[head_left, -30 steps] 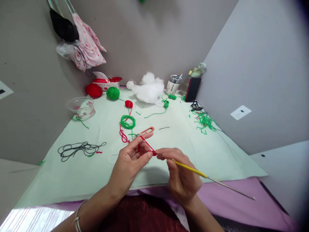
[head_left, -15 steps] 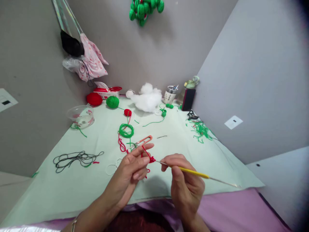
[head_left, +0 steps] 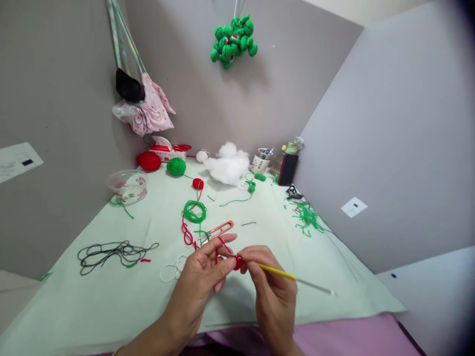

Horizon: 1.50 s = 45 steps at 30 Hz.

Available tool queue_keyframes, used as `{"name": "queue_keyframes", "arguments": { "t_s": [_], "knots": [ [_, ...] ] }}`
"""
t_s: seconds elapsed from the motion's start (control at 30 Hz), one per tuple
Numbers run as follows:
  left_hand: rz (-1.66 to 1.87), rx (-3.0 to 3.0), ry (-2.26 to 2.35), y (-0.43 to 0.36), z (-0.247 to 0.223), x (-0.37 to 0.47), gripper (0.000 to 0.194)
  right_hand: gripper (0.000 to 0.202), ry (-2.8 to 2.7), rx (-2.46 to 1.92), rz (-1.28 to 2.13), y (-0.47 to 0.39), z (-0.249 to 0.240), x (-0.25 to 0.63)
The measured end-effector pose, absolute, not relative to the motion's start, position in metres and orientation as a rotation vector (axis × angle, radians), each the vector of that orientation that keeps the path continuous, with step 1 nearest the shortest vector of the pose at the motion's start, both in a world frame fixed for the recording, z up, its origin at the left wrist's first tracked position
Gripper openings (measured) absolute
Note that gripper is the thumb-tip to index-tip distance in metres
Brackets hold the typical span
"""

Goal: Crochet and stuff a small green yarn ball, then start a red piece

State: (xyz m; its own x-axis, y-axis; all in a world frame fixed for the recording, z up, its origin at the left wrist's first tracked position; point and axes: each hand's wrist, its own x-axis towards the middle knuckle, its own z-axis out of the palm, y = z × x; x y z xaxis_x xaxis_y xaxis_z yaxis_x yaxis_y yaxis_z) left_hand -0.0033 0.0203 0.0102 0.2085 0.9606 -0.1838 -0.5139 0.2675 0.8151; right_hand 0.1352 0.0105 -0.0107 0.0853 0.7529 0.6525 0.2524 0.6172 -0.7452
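Observation:
Between my two hands is a small red crochet piece (head_left: 238, 262). My left hand (head_left: 202, 274) pinches its left side, with red yarn running over the raised index finger. My right hand (head_left: 272, 287) is wrapped round a crochet hook with a yellow handle (head_left: 278, 271), its fingertips at the right side of the red piece. The hook's near tip is hidden at the piece; its other metal end points right. Just beyond my left fingers lie orange-handled snips (head_left: 222, 228), and a coil of green yarn (head_left: 195, 211) is farther back.
White stuffing (head_left: 228, 165), a green ball (head_left: 176, 167) and a red ball (head_left: 149, 161) stand at the back. A clear bowl (head_left: 128, 188) and black cord (head_left: 111, 254) lie left, green scraps (head_left: 309, 216) right. Green crochet pieces (head_left: 233, 42) hang above.
My right hand has moved left, up against the red piece, and the hook has shifted left with it. The view has tilted up, showing more of the hanging green pieces.

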Motion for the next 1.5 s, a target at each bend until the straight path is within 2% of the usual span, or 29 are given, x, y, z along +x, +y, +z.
{"name": "queue_keyframes", "arguments": {
  "t_s": [0.1, 0.17, 0.37, 0.47, 0.6, 0.67, 0.73, 0.8, 0.93, 1.03, 1.13, 1.2, 1.27, 1.33, 1.43, 1.5],
  "knots": [
    [1.1, 0.57, 0.716, 0.02, 0.008, -0.002, 0.051, 0.033, -1.643, -0.896, 0.115, 0.009, -0.022, 0.135],
    [1.033, 0.477, 0.648, 0.021, 0.007, -0.003, 0.047, 0.034, -1.648, -0.898, 0.066, 0.008, -0.024, 0.136],
    [1.081, 0.489, 0.632, 0.026, 0.013, -0.008, 0.035, 0.023, -1.276, -0.859, 0.651, 0.012, -0.01, 0.144],
    [1.122, 0.607, 0.688, 0.024, 0.014, -0.006, 0.037, 0.02, -1.291, -0.848, 0.739, 0.015, -0.006, 0.14],
    [1.156, 0.661, 0.746, 0.02, 0.011, 0.0, 0.042, 0.024, -1.373, -0.89, 0.608, 0.014, -0.008, 0.133],
    [1.143, 0.594, 0.729, 0.02, 0.009, 0.002, 0.049, 0.027, -1.474, -0.9, 0.422, 0.014, -0.014, 0.134],
    [1.072, 0.491, 0.666, 0.021, 0.006, 0.004, 0.048, 0.033, -1.588, -0.88, 0.171, 0.014, -0.02, 0.137],
    [0.982, 0.405, 0.593, 0.025, 0.003, 0.003, 0.042, 0.036, -1.602, -0.876, 0.082, 0.016, -0.023, 0.143],
    [0.999, 0.407, 0.582, 0.031, 0.004, -0.002, 0.038, 0.02, -1.264, -0.93, 0.518, 0.019, -0.011, 0.149],
    [1.077, 0.568, 0.684, 0.028, 0.007, -0.003, 0.044, 0.021, -1.201, -0.885, 0.724, 0.018, -0.003, 0.145],
    [1.179, 0.709, 0.785, 0.021, 0.006, 0.0, 0.052, 0.021, -1.449, -0.967, 0.437, 0.014, -0.013, 0.136],
    [1.19, 0.721, 0.792, 0.018, 0.004, 0.001, 0.061, 0.033, -1.598, -0.991, 0.144, 0.012, -0.023, 0.131],
    [1.155, 0.683, 0.778, 0.017, 0.001, 0.001, 0.067, 0.045, -1.637, -0.957, 0.056, 0.01, -0.029, 0.129],
    [1.105, 0.622, 0.783, 0.018, -0.001, -0.001, 0.069, 0.045, -1.612, -0.907, 0.193, 0.01, -0.027, 0.13],
    [1.071, 0.597, 0.815, 0.021, 0.0, -0.002, 0.068, 0.031, -1.547, -0.879, 0.474, 0.012, -0.016, 0.131],
    [1.099, 0.628, 0.841, 0.022, 0.0, -0.002, 0.067, 0.024, -1.546, -0.882, 0.536, 0.014, -0.011, 0.132]
  ]
}}
